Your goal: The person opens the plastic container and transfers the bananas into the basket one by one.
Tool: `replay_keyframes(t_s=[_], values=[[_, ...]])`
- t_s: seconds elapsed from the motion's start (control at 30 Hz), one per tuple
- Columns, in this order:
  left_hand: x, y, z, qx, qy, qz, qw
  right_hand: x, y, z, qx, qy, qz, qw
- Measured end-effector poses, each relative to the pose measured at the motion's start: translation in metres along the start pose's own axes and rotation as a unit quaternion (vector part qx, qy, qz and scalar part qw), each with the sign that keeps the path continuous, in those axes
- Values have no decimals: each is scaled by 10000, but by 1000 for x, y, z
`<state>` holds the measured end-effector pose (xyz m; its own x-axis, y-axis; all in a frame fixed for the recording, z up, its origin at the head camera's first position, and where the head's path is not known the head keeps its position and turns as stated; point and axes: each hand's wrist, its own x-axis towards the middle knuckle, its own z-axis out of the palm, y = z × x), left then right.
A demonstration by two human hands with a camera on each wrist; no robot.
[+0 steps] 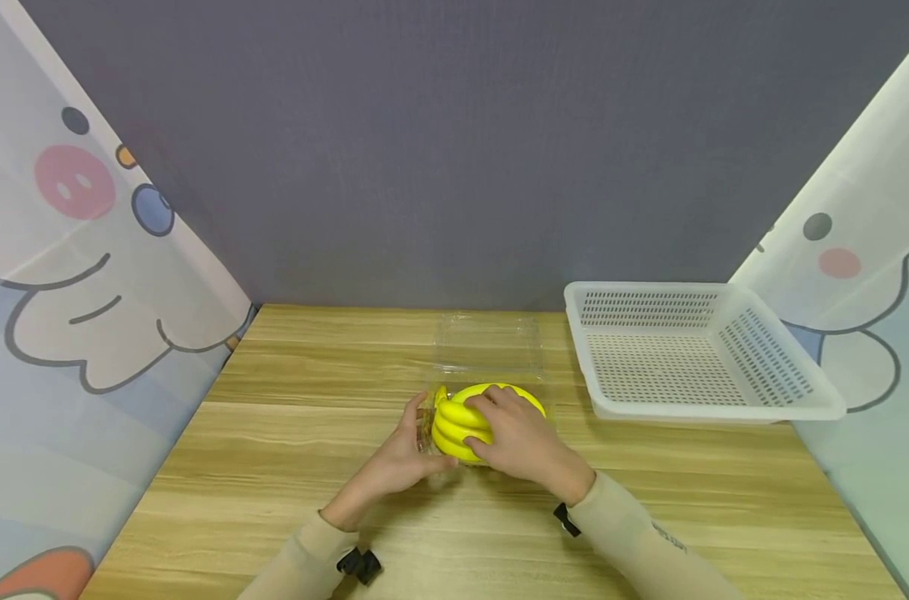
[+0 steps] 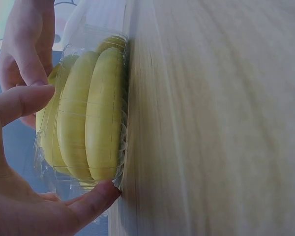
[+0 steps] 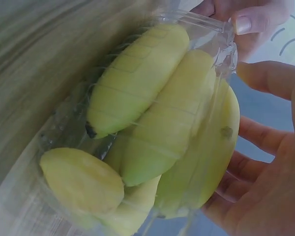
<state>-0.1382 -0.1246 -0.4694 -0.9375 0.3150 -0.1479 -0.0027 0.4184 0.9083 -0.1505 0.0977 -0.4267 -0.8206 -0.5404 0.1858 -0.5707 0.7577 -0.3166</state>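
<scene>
A bunch of yellow bananas [image 1: 457,429] lies inside a clear plastic clamshell box [image 2: 64,118] on the table. The box's see-through lid [image 1: 487,343] is folded back, away from me. My left hand [image 1: 402,458] holds the box's left end, with its thumb at the near upper rim and its fingers spread along the end. From above, my right hand [image 1: 525,437] grips the bananas, fingers bent over the top and thumb on the near side. Through the box's clear wall, the right wrist view shows several banana tips [image 3: 157,118] beside the right palm.
To the right stands a white perforated plastic basket [image 1: 596,387] on the wooden table [image 1: 289,500]. A dark grey panel [image 1: 454,167] rises behind the table, and cartoon-printed sheets [image 1: 34,250] flank both sides.
</scene>
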Motion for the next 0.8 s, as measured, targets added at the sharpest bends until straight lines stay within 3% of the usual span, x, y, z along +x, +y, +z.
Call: replay_keyframes(t_s=[0.8], values=[[0, -1, 0, 37, 21, -60, 10000, 2, 0, 8, -868, 136, -337, 9956]])
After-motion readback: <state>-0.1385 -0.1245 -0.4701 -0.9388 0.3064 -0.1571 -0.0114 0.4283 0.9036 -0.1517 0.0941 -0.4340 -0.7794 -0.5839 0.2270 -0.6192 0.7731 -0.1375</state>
